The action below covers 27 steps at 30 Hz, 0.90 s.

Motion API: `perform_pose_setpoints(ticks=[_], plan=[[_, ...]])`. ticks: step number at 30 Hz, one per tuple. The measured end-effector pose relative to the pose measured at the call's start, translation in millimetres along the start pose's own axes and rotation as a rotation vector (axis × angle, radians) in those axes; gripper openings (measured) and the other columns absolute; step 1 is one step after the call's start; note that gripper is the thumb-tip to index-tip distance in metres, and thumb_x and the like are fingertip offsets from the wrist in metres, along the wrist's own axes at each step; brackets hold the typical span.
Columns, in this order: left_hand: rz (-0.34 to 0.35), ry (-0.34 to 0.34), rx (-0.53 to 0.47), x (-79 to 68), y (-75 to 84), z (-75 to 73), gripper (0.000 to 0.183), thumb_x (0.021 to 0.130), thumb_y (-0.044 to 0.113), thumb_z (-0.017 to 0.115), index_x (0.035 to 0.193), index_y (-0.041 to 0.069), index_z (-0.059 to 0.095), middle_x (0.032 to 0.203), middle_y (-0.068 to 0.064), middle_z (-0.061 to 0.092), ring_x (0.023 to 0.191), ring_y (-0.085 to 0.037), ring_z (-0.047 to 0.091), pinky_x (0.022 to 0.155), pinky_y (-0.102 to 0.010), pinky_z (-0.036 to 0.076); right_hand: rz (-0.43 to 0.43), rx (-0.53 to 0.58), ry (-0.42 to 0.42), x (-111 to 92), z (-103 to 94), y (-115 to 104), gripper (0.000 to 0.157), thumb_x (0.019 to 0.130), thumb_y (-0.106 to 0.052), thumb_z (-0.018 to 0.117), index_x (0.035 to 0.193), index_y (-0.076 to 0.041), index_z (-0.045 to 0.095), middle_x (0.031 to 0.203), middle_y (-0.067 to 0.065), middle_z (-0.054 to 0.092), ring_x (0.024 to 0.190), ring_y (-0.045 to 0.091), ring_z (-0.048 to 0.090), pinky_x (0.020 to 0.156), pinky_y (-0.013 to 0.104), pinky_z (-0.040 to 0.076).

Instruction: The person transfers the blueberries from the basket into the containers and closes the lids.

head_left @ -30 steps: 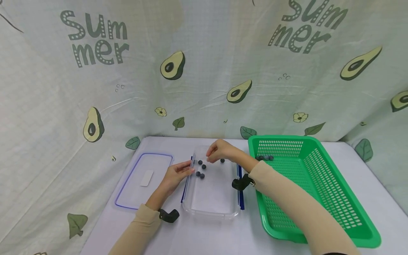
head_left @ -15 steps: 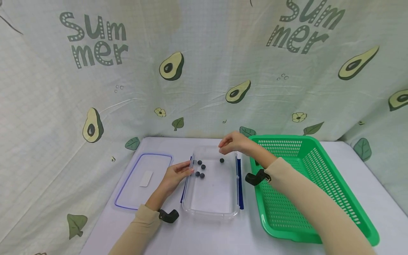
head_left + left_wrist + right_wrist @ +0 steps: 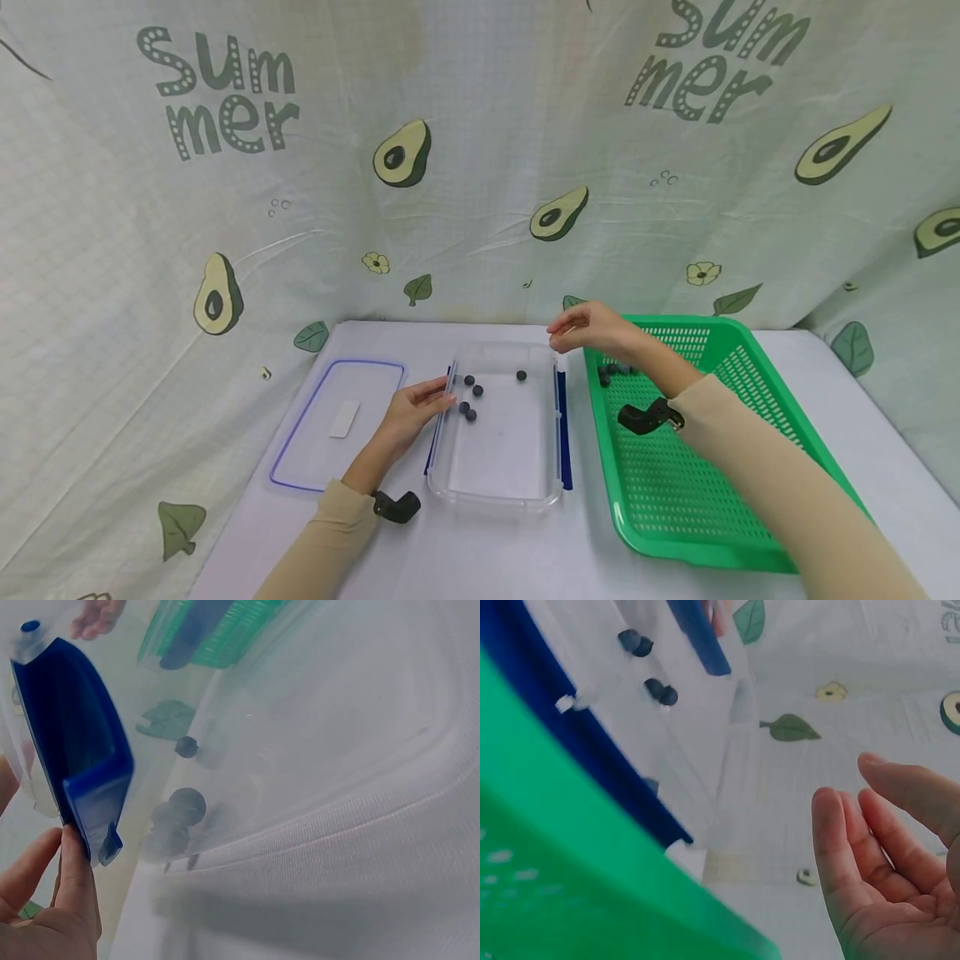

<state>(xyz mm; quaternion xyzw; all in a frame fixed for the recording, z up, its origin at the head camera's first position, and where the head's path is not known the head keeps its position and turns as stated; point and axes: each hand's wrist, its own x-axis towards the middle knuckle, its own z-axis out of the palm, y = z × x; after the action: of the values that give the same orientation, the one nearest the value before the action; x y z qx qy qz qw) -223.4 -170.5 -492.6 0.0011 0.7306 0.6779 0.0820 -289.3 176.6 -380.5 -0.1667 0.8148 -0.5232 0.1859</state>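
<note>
Left hand [image 3: 408,415], fingers extended, touches the side of a clear box [image 3: 498,458] with five berries [image 3: 477,391] inside — right hand [image 3: 588,327], parted and holding nothing, hovers between box and green basket [image 3: 675,549].

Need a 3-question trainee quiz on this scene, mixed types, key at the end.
1. How many dark berries are in the clear container?
2. Is the right-hand grip empty or holding a berry?
3. In the head view, what lies on the table just left of the container: A) a green basket, B) a blue-edged lid, or C) a white cup?

Key:
1. Five.
2. Empty; the right wrist view shows nothing between thumb and fingers.
3. B.
</note>
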Motion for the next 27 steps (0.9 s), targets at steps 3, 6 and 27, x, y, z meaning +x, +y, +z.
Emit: perform_pose_setpoints(ticks=[3,6,27], plan=[[0.0,-0.008,-0.007,0.6,0.1,0.0,0.051,0.089,0.008,0.076,0.136,-0.003,0.058,0.133,-0.017,0.06,0.117,-0.021,0.059,0.09,-0.019,0.051,-0.006,-0.002,0.014,-6.0,-8.2,7.8,0.031,0.09,-0.01,0.073,0.117,0.005,0.066,0.105,0.013,0.071,0.097,0.025,0.065,0.093,0.048,0.052],[-0.004,-0.008,-0.006,0.5,0.0,-0.1,0.051,0.089,0.009,0.076,0.135,-0.003,0.058,0.132,-0.017,0.06,0.115,-0.02,0.059,0.09,-0.019,0.051,-0.017,0.026,0.023,-12.0,-15.4,15.0,0.031,0.091,-0.008,0.073,0.117,0.007,0.065,0.106,0.014,0.07,0.095,0.024,0.066,0.093,0.049,0.052],[-0.004,-0.013,-0.017,2.0,-1.8,0.3,0.052,0.089,0.009,0.077,0.136,-0.003,0.058,0.132,-0.019,0.06,0.11,-0.016,0.06,0.089,-0.017,0.051,0.018,0.059,0.158,-42.7,-40.9,63.0,0.041,0.092,-0.009,0.072,0.122,0.015,0.057,0.106,0.017,0.069,0.096,0.024,0.068,0.092,0.042,0.054]])
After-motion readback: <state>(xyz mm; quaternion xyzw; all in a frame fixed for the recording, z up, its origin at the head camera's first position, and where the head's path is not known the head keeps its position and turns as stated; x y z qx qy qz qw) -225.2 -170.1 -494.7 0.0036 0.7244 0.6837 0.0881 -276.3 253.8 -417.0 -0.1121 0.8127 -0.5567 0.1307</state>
